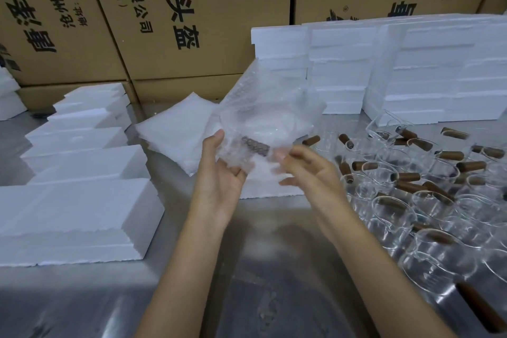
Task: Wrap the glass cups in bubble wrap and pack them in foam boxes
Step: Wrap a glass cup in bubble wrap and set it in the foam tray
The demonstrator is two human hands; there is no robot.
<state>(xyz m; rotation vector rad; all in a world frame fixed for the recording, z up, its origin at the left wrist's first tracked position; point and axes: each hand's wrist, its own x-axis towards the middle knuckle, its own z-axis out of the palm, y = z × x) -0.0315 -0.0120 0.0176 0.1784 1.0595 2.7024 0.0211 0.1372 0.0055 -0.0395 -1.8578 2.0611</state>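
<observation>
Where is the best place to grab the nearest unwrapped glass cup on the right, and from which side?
Judging by its pose, take the nearest glass cup by its brown handle, coming from the near side. The handle sticks out toward the person, clear of the crowded neighbouring cups, whereas its glass wall sits close against them.

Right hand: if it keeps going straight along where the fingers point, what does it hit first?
The right hand points up-left at the bubble wrap bundled around a glass cup; its fingertips look already at the wrap. That comes first, then likely the left hand gripping the other side. Depth is unclear.
</observation>
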